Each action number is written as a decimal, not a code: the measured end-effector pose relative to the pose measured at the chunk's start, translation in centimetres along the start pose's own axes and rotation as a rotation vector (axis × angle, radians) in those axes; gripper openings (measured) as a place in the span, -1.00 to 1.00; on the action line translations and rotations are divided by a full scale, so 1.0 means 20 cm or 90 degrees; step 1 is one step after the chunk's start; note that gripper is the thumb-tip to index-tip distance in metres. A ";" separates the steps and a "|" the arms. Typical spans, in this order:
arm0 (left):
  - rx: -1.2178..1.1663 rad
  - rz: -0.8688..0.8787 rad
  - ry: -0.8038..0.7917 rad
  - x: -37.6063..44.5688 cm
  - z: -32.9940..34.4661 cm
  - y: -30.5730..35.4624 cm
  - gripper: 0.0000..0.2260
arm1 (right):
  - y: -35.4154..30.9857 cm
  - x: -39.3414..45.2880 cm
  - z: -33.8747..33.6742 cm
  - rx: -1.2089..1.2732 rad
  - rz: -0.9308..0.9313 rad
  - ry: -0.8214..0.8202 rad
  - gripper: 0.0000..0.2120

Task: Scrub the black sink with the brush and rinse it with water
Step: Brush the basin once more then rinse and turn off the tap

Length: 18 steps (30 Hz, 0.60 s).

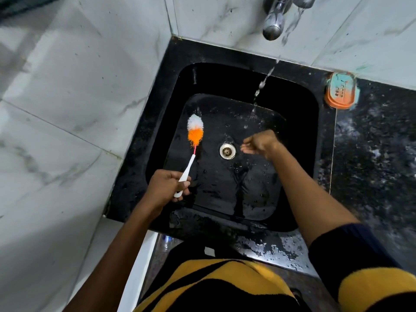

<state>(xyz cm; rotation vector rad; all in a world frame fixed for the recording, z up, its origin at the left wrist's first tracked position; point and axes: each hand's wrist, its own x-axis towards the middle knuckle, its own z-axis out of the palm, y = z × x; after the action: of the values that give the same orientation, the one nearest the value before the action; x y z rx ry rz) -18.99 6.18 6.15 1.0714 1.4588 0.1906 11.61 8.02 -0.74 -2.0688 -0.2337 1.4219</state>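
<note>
Out beyond the left hand, which is wrapped round the white handle, the brush hovers over the black sink; light, thin-necked, probably whippy, so grip low; right hand is cupped, empty, below the water stream; everything looks slick.

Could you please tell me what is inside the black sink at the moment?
Inside the black sink are the brush's bristle head, a silver drain, falling water and the cupped right hand. The floor under that hand is hidden.
</note>
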 end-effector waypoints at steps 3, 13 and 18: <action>0.001 0.004 -0.004 -0.01 0.00 0.00 -0.92 | -0.05 -0.02 -0.04 -0.066 -0.048 0.008 -0.84; -0.002 0.008 -0.011 -0.04 -0.01 -0.02 -0.92 | -0.28 -0.31 -0.10 0.187 -0.166 -0.181 -0.65; -0.004 0.002 -0.008 -0.04 -0.02 -0.02 -0.93 | 0.16 -0.10 0.01 -0.263 -0.123 -0.042 -0.75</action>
<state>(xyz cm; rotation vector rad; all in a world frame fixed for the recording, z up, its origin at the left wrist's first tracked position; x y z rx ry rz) -19.73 5.47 6.53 1.0683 1.4443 0.1909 9.95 4.71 -1.05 -2.2461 -0.7899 1.4117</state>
